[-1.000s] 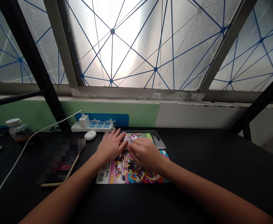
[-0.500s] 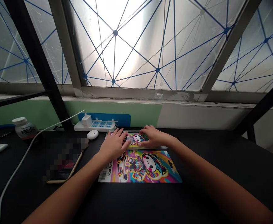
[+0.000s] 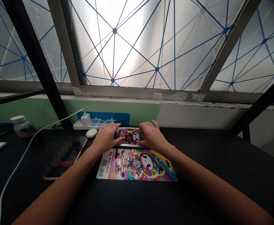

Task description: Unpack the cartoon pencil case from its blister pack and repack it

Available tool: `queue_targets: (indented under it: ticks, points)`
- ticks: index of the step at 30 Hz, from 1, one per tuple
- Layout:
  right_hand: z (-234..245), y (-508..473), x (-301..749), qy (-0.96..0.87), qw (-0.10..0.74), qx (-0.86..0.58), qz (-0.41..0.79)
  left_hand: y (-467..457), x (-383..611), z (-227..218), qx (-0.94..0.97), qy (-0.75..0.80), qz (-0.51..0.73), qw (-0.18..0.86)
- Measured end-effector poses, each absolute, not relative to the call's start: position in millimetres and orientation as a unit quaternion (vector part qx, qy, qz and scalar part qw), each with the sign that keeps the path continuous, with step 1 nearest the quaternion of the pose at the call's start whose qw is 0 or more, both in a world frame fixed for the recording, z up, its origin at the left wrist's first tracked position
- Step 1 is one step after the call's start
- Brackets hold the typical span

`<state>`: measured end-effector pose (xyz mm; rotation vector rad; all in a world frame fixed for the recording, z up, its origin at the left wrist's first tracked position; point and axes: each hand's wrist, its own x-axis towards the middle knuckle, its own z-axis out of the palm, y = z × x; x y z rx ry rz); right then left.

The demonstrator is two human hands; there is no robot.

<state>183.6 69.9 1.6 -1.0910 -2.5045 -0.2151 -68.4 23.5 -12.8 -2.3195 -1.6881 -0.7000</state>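
1. l hand [image 3: 106, 137] & r hand [image 3: 152, 136] pinch opp. ends of printed box [image 3: 131, 136], ctr of frame: thumbs over near part, fingers toward far edge, prob. to steady it.
2. printed card [image 3: 137, 165] lies flat just below box, lower ctr, prob. for easy reach.
3. power strip [image 3: 79, 126] left of ctr, likely so white cable [image 3: 64, 118] clears hands.

From the lower corners, bare forearms [image 3: 66, 179] slant inward; left hand [image 3: 106, 137] and right hand [image 3: 153, 136] face each other mid-frame, thumbs inward.
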Motion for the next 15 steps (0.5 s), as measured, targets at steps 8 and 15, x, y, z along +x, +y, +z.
queue_targets:
  ticks: [8,15]
  points:
    - [16,27,199,-0.864,0.32,-0.308,-0.236,-9,-61,19,-0.792,-0.441,-0.324,0.271]
    - [-4,-43,244,-0.892,0.289,-0.175,-0.299,-77,-57,1,-0.883,-0.302,-0.224,0.281]
